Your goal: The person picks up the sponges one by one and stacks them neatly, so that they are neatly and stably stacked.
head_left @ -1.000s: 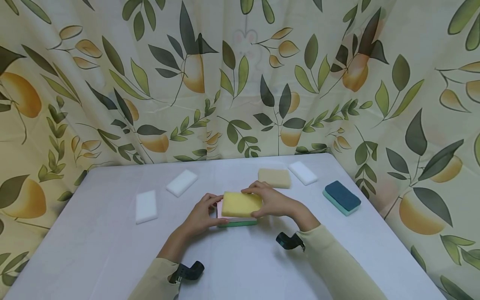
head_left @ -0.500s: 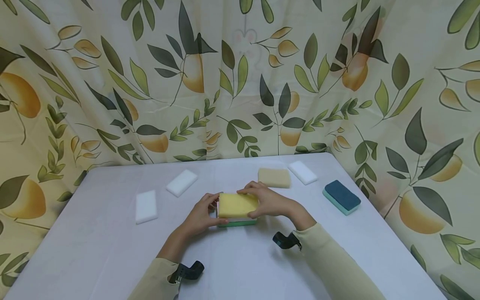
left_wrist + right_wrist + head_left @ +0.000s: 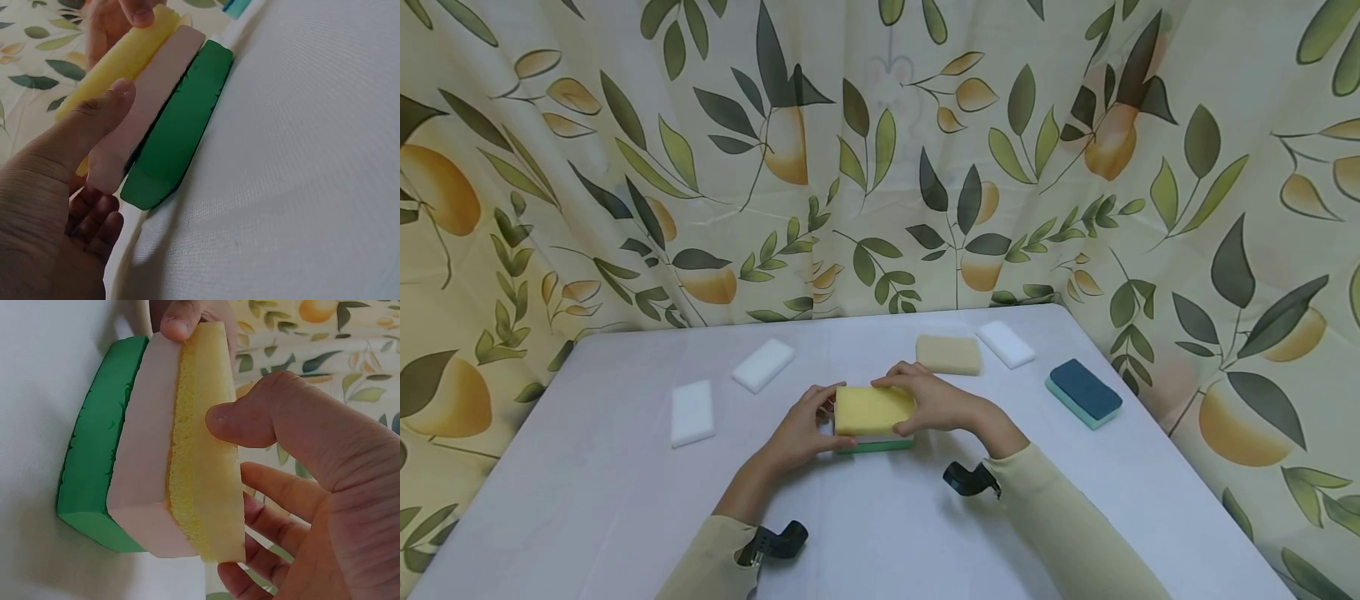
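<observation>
Three sponges are stacked flat in front of me. The green sponge (image 3: 876, 447) lies lowest on the white cloth, the pink sponge (image 3: 145, 109) is in the middle, and the yellow sponge (image 3: 874, 410) is on top. My left hand (image 3: 801, 427) holds the stack's left end, its thumb on the near side of the pink sponge close to the yellow one and its fingers behind. My right hand (image 3: 942, 406) grips the yellow sponge's right end between thumb and fingers. The far side of the stack is hidden.
Two white sponges, one upright (image 3: 692, 414) and one slanted (image 3: 763, 366), lie to the left. Behind the stack are a beige sponge (image 3: 948, 355) and another white sponge (image 3: 1005, 345). A dark blue and teal sponge (image 3: 1083, 393) lies at right. A patterned curtain (image 3: 880, 167) hangs behind the table.
My right hand has shifted the yellow sponge slightly left, so it now covers the pink sponge's top, which showed at the left before. My left hand has barely moved.
</observation>
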